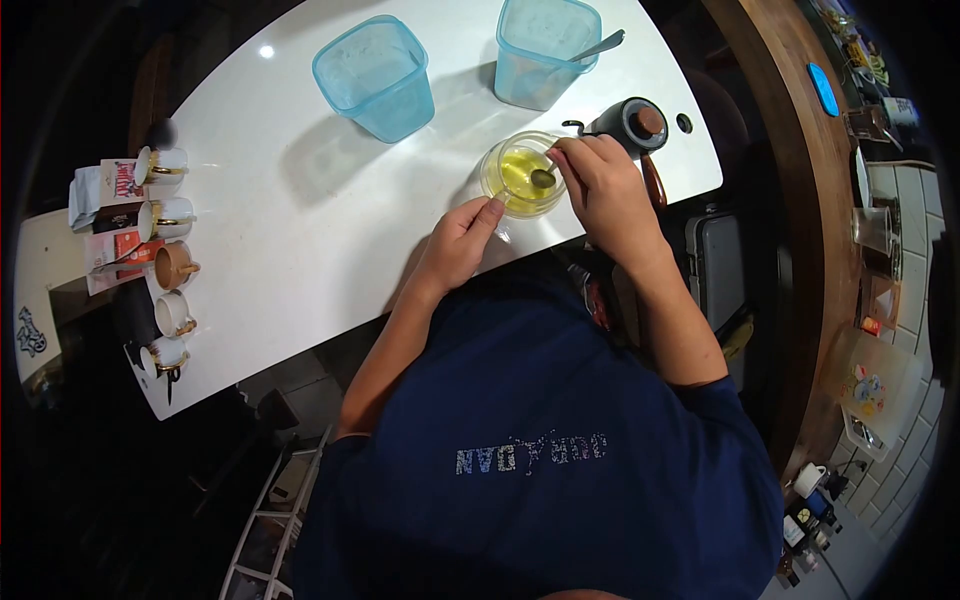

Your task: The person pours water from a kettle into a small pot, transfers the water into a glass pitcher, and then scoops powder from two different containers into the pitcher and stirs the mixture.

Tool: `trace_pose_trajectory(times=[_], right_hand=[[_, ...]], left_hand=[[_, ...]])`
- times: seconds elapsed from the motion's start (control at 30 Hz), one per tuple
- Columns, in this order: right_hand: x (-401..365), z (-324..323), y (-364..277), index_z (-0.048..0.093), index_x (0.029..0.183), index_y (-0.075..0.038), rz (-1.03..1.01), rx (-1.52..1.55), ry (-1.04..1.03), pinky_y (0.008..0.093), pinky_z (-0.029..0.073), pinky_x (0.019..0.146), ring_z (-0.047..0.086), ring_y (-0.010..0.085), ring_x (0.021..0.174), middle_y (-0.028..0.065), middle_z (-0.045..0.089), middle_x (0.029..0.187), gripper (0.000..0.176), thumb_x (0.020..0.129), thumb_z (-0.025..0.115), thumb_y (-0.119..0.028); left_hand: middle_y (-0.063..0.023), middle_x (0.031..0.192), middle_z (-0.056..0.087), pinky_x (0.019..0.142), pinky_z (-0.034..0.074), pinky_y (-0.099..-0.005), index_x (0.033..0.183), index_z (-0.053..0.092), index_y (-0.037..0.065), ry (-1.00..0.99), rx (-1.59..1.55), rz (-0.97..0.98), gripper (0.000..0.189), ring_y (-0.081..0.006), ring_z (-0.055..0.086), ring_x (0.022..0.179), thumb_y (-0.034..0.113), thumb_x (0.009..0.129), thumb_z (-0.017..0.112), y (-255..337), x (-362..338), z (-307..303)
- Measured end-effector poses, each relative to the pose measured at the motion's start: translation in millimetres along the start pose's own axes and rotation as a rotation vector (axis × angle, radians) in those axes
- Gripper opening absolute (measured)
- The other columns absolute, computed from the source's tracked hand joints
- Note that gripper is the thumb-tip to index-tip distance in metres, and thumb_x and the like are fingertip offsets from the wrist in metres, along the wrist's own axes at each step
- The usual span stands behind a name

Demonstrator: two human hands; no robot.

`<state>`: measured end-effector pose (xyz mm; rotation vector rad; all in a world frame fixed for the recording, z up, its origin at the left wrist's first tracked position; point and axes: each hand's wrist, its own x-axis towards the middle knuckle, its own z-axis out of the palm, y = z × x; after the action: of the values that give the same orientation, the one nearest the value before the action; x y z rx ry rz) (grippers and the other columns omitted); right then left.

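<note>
A clear glass mug [486, 178] with yellow-green liquid [518, 170] in it stands near the front edge of the table. My left hand [455, 245] is closed at the near left side of the mug, thumb and fingers pinching what looks like its handle. Over the mug's right side, my right hand [603, 190] grips a spoon [543, 178] whose bowl is down in the liquid. Most of the spoon's handle is hidden by my fingers. Right behind that hand is a black gooseneck kettle [628, 122] with a wooden lid knob and handle.
Two translucent blue containers [385, 105] stand farther back on the white table [300, 250]; the right container [530, 85] has a metal utensil [600, 46] in it. Several cups [175, 265] line the left edge beside some packets [120, 245]. A wooden counter [800, 120] runs along the right.
</note>
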<state>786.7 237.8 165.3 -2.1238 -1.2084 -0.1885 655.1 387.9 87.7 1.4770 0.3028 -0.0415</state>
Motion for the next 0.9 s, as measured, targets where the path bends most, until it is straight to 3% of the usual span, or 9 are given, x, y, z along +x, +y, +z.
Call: trace_pose_trajectory(times=[0.2, 0.33, 0.4, 0.5, 0.67, 0.9], right_hand=[[3.9, 9.2, 2.9, 0.063, 0.093, 0.002, -0.061, -0.037, 0.055, 0.0371, 0.043, 0.061, 0.053, 0.0281, 0.068, 0.0126, 0.058, 0.074, 0.012, 0.083, 0.063, -0.004], [1.8, 13.5, 2.0, 0.062, 0.089, 0.0, 0.047, 0.089, 0.088, 0.0387, 0.046, 0.066, 0.056, 0.0302, 0.071, 0.0132, 0.059, 0.074, 0.01, 0.085, 0.062, -0.01], [-0.8, 14.0, 0.8, 0.062, 0.089, 0.0, 0.101, 0.17, 0.093, 0.039, 0.046, 0.065, 0.057, 0.0307, 0.071, 0.0139, 0.06, 0.074, 0.01, 0.085, 0.061, -0.01], [-2.7, 11.7, 1.3, 0.062, 0.087, 0.001, 0.138, 0.231, 0.039, 0.0398, 0.046, 0.065, 0.058, 0.0315, 0.071, 0.015, 0.06, 0.073, 0.011, 0.087, 0.06, -0.01], [2.9, 1.2, 2.4, 0.06, 0.086, -0.001, -0.002, -0.029, -0.019, 0.0388, 0.045, 0.065, 0.055, 0.0305, 0.071, 0.0132, 0.058, 0.073, 0.01, 0.085, 0.061, -0.011], [3.5, 12.8, 5.7, 0.061, 0.088, -0.001, -0.02, 0.014, 0.097, 0.0384, 0.045, 0.065, 0.055, 0.03, 0.071, 0.0123, 0.057, 0.072, 0.01, 0.084, 0.062, -0.011]], left_hand=[[0.0067, 0.065, 0.043, 0.057, 0.033, -0.0207, 0.091, 0.061, -0.001, 0.025, -0.023, -0.017, 0.036, -0.0027, 0.036, 0.063, 0.031, 0.099, 0.047, -3.8, 0.4, 1.7], [0.0066, 0.065, 0.043, 0.058, 0.033, -0.0211, 0.091, 0.061, -0.001, 0.014, -0.014, 0.037, 0.036, -0.0032, 0.036, 0.063, 0.031, 0.099, 0.046, -4.8, 1.2, 1.0], [0.0034, 0.071, 0.042, 0.063, 0.034, -0.0228, 0.079, 0.051, 0.004, -0.01, -0.024, 0.003, 0.036, -0.0072, 0.037, 0.067, 0.031, 0.1, 0.041, 0.9, -0.2, 2.2], [0.0033, 0.071, 0.042, 0.063, 0.033, -0.0227, 0.079, 0.051, 0.004, -0.006, -0.013, -0.035, 0.036, -0.007, 0.036, 0.067, 0.031, 0.1, 0.041, 3.6, -1.2, 2.2], [0.0035, 0.071, 0.042, 0.063, 0.033, -0.0224, 0.079, 0.051, 0.004, -0.005, -0.02, -0.021, 0.036, -0.0069, 0.036, 0.067, 0.031, 0.1, 0.041, 6.1, -1.5, 3.5], [0.0035, 0.071, 0.041, 0.063, 0.033, -0.0225, 0.077, 0.05, 0.004, 0.011, 0.013, 0.023, 0.037, -0.0068, 0.036, 0.067, 0.031, 0.1, 0.04, 4.0, -0.7, 3.6]])
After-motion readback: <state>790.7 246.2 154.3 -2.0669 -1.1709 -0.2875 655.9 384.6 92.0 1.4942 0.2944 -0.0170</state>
